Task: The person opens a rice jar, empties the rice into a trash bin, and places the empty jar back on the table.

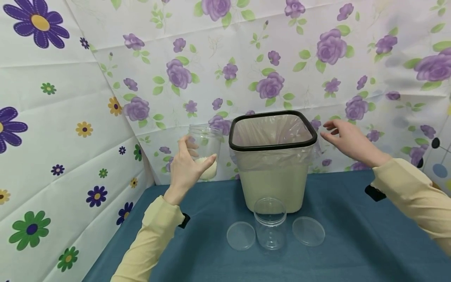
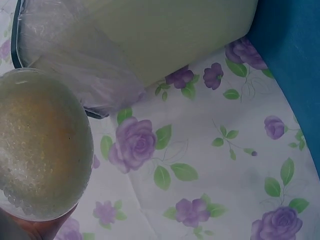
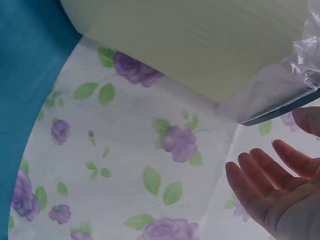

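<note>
My left hand [image 1: 185, 166] grips a clear plastic jar [image 1: 210, 147] in the air, left of the trash bin. White grains [image 1: 208, 169] lie in the jar's bottom, and its top has no lid on. In the left wrist view the jar's base [image 2: 42, 145] shows the small beads or grains through it. A cream trash bin [image 1: 276, 188] with a black rim and a clear liner bag [image 1: 275, 131] stands on the table. My right hand [image 1: 349, 139] hovers just right of the bin's rim, its fingers loosely bent and holding nothing.
In front of the bin stands a second clear jar [image 1: 270, 229], uncovered. Two clear round lids lie flat, one lid [image 1: 241, 236] to its left and another lid [image 1: 308, 231] to its right. A blue cloth covers the table [image 1: 204, 254]. Flowered sheets [image 1: 232, 47] hang behind and at the left.
</note>
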`<state>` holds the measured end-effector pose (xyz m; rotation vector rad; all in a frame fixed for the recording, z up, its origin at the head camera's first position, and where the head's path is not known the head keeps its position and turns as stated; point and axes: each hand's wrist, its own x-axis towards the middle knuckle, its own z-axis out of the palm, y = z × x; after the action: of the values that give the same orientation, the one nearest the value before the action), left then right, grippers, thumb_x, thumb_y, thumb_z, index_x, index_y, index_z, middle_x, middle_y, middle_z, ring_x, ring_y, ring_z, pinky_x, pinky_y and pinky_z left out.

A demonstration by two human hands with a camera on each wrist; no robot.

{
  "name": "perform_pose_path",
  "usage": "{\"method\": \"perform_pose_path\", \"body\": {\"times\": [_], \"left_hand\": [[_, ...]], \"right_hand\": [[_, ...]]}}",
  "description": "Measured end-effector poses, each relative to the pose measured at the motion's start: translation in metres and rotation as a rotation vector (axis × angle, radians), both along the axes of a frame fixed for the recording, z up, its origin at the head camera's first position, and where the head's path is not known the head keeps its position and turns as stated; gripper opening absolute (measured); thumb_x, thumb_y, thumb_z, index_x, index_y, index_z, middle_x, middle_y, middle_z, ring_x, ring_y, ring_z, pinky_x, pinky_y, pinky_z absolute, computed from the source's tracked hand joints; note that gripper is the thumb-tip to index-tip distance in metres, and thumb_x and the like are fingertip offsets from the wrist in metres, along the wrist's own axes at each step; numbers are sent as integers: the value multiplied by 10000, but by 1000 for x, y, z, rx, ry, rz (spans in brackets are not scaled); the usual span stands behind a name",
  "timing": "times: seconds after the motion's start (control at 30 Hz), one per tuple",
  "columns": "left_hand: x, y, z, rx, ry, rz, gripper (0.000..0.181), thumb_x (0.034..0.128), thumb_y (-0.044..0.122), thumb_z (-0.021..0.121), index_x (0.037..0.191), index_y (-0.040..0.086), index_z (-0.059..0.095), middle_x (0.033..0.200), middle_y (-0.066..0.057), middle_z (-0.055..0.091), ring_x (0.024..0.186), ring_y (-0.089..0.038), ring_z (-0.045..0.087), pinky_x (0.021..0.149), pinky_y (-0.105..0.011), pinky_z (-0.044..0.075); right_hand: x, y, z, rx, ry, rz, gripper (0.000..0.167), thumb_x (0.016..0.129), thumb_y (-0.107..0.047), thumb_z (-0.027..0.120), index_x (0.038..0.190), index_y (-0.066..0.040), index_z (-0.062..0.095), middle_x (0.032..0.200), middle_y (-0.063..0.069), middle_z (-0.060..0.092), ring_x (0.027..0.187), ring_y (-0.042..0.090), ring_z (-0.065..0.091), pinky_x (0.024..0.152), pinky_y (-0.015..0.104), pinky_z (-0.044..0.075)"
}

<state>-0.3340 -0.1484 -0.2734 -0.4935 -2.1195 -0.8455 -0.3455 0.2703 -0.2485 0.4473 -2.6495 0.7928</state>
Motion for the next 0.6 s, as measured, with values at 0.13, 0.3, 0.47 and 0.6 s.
{"method": "perform_pose_path", "body": {"times": [0.13, 0.3, 0.47, 0.6], "left_hand": [[-4, -1, 3, -17, 18, 9, 793, 724, 505, 669, 1259, 19, 344, 991, -102, 546, 748, -231, 565, 482, -356, 417], [-8, -1, 8, -46, 57, 18, 807, 716, 495, 674, 1259, -7, 349, 965, -100, 546, 634, -211, 529, 433, -331, 379], [-9, -1, 14, -46, 72, 28, 809, 702, 476, 688, 1254, -9, 350, 951, -85, 548, 575, -193, 490, 416, -330, 357], [-9, -1, 18, -43, 57, 31, 808, 703, 482, 693, 1257, 4, 350, 952, -73, 545, 608, -194, 504, 428, -333, 368]], "right_hand": [[-2, -4, 6, -9, 21, 3, 530, 942, -358, 448, 1253, 68, 401, 1204, 270, 424, 1052, 413, 435, 801, 547, 366], [-6, -12, 14, -19, 32, 13, 515, 940, -354, 458, 1243, 61, 420, 1204, 264, 436, 1048, 403, 444, 796, 539, 372], [-10, -20, 24, -23, 20, 22, 525, 936, -368, 457, 1240, 59, 426, 1200, 261, 443, 1057, 396, 441, 806, 533, 369], [-12, -28, 31, -13, -17, 15, 523, 938, -344, 466, 1252, 69, 406, 1211, 279, 422, 1070, 403, 429, 814, 525, 369]]}}
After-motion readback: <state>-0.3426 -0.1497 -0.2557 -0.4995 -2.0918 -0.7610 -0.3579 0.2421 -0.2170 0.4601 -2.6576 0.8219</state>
